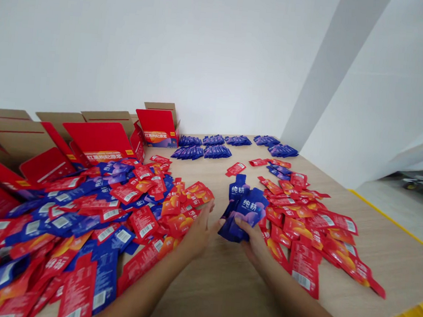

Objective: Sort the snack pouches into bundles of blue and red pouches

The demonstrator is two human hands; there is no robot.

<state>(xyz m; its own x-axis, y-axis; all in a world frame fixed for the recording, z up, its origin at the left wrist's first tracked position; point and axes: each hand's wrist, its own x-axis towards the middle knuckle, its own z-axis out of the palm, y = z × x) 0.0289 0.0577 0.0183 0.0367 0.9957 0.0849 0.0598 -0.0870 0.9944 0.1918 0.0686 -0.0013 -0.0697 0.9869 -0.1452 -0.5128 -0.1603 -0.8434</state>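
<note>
While LH is alongside, RH holds blue pkts.

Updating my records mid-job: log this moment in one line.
right hand: holds blue pouches; left hand: open, apparently empty; red pouches: both sides; blue stacks: far back; red boxes: open, left

The blue pouches bear white lettering and purple rounded shapes; the red pouches show white print and shapes shading from orange to yellow. The boxes are red with white lettering, their flaps brown inside with a thin red line. Tabletop pale wood-grained, wall white, floor stripe yellow.
</note>
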